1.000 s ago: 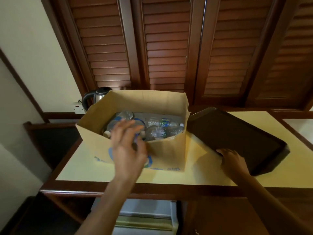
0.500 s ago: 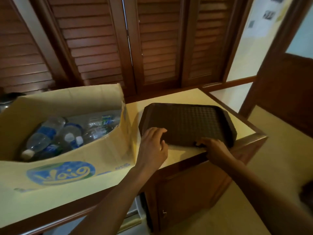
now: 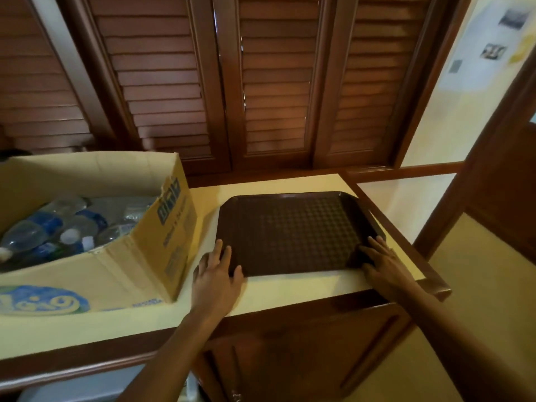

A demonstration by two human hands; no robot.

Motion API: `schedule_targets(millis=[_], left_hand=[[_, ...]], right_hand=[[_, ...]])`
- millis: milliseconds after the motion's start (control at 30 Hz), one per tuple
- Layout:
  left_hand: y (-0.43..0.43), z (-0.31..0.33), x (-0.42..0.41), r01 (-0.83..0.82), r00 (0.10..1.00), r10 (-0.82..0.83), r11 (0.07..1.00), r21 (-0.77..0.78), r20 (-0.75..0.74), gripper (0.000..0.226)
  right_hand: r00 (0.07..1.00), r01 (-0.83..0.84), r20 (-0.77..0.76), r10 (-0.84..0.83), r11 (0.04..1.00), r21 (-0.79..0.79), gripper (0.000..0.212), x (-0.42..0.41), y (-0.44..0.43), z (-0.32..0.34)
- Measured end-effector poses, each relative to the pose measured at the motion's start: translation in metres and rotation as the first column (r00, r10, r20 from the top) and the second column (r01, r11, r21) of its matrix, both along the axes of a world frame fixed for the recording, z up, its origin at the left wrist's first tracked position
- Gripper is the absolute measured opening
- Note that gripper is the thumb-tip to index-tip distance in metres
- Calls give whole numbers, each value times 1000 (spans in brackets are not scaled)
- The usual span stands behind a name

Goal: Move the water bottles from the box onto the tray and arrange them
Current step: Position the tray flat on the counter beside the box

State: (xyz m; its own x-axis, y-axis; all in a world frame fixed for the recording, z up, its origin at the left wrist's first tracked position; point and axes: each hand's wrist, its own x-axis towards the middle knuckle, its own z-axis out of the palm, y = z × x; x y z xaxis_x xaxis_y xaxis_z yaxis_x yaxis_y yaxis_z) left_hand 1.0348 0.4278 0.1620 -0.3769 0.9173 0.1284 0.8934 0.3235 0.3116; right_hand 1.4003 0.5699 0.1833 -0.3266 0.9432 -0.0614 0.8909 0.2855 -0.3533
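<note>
Both grips are lying open and flat: the left hand is pressing on the near-left corner of the tray, the right hand on its near-right corner, neither one closing around anything. Squaring the tray looks like the step in hand; it is sitting flat on the bench, and keeping even pressure on both corners should stop it skewing toward the edge on the right. The water bottles are lying jumbled in the box, well to the left of both grips, with none yet on the tray.
</note>
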Motion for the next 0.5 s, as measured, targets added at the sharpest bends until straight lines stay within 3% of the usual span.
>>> schedule_targets(millis=[233, 500], left_hand=[[17, 15, 2, -160, 986, 162, 985, -59, 33, 57], [24, 22, -1, -183, 983, 186, 976, -115, 16, 56]], right_hand=[[991, -136, 7, 136, 990, 26, 55, -30, 49, -1], [986, -156, 68, 152, 987, 50, 55, -29, 56, -3]])
